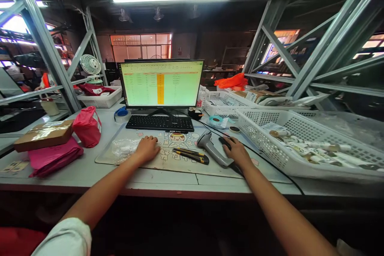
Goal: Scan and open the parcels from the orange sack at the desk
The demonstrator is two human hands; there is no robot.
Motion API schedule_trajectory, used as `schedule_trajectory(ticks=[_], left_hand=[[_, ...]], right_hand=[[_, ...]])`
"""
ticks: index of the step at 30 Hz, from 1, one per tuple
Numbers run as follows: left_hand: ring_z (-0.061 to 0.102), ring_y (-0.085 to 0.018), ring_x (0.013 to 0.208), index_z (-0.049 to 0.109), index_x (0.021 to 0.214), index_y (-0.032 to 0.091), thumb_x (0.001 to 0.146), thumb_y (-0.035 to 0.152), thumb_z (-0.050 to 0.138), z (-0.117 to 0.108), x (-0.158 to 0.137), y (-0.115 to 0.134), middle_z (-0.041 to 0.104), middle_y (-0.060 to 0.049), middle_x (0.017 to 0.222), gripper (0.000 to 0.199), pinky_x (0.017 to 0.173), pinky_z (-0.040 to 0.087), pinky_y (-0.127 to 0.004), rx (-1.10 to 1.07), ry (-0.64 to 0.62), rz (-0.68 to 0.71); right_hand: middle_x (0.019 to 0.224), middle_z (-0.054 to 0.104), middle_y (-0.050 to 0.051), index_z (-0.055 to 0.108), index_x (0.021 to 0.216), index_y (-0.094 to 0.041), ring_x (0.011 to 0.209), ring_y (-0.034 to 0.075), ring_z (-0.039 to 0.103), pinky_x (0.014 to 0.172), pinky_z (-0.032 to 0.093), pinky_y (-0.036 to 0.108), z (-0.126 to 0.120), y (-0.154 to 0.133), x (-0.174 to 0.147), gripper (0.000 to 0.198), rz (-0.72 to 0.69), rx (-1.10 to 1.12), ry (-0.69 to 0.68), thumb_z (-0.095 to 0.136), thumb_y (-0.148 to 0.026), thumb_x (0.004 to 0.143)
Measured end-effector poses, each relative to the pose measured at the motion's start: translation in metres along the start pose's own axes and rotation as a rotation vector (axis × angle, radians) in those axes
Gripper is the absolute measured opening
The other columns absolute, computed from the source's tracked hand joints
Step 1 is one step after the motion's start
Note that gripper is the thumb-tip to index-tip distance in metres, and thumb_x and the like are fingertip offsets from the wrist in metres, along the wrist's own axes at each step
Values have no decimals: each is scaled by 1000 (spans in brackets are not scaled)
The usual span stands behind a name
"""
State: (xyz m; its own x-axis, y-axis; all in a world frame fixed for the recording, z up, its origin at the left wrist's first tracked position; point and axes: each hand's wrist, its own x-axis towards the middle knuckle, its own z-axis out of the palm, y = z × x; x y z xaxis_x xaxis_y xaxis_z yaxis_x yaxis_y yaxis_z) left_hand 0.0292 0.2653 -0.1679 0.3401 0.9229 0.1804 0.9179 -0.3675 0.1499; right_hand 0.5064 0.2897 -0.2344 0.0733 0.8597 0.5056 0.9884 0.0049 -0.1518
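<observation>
My right hand (pixel 238 153) is wrapped over a black computer mouse (pixel 224 142) on the printed desk mat (pixel 163 164). My left hand (pixel 147 149) rests palm down on the mat, fingers lying loosely apart and holding nothing. Beside it, on its left, is crumpled clear plastic wrap (pixel 122 150). Between my hands lie a yellow and black utility knife (pixel 193 156) and a grey barcode scanner (pixel 213 150), the scanner close to my right hand. Behind them stand a black keyboard (pixel 159 123) and a lit monitor (pixel 162 84) showing a spreadsheet.
At left are a taped cardboard box (pixel 45 135), a magenta parcel (pixel 55 156) and a red parcel (pixel 87 127). A white basket (pixel 264 144) on the right holds several small tubes or bottles. Rolls of tape (pixel 216 120) sit behind the scanner. A black cable (pixel 270 164) crosses the desk.
</observation>
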Motion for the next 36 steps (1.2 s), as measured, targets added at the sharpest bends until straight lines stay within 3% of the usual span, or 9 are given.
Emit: schedule_trajectory(ticks=[6, 14, 21, 26, 31, 36], left_hand=[[61, -36, 122, 67, 127, 14, 99, 39, 56, -3, 22, 35, 69, -17, 128, 39, 101, 48, -45, 0, 2, 35], [61, -31, 120, 67, 125, 15, 102, 38, 54, 8, 84, 83, 67, -15, 127, 35, 100, 49, -39, -85, 59, 77], [53, -31, 129, 62, 131, 13, 103, 35, 51, 35, 119, 88, 60, -17, 138, 37, 108, 45, -42, -127, 128, 38], [41, -34, 143, 54, 146, 15, 104, 44, 51, 51, 132, 80, 48, -16, 155, 51, 118, 37, -45, -136, 149, 61], [23, -38, 157, 48, 156, 19, 102, 58, 50, 58, 144, 78, 37, -14, 167, 66, 130, 17, -53, -119, 120, 113], [17, -41, 160, 44, 160, 24, 102, 65, 46, 60, 157, 86, 31, -13, 172, 71, 131, 12, -59, -114, 60, 129]], right_hand=[[147, 55, 20, 62, 147, -19, 125, 37, 60, 110, 50, 53, -2, -5, 0, 53, 42, -36, -10, 48, -36, 100], [148, 54, 18, 61, 149, -22, 123, 36, 61, 107, 51, 50, -4, -9, -3, 52, 80, -70, -17, 47, -38, 100], [148, 55, 18, 61, 148, -21, 123, 36, 60, 110, 50, 51, -7, -11, -4, 52, 68, -76, -11, 49, -35, 100], [151, 52, 20, 59, 150, -18, 125, 37, 59, 110, 49, 51, -9, -13, -6, 54, 70, -78, -33, 46, -36, 101], [151, 51, 21, 58, 151, -16, 127, 38, 58, 112, 47, 51, -11, -12, -6, 55, 64, -74, -49, 46, -37, 102], [150, 52, 20, 59, 150, -19, 124, 37, 60, 109, 50, 52, -8, -9, -6, 53, 58, -83, -34, 47, -38, 102]])
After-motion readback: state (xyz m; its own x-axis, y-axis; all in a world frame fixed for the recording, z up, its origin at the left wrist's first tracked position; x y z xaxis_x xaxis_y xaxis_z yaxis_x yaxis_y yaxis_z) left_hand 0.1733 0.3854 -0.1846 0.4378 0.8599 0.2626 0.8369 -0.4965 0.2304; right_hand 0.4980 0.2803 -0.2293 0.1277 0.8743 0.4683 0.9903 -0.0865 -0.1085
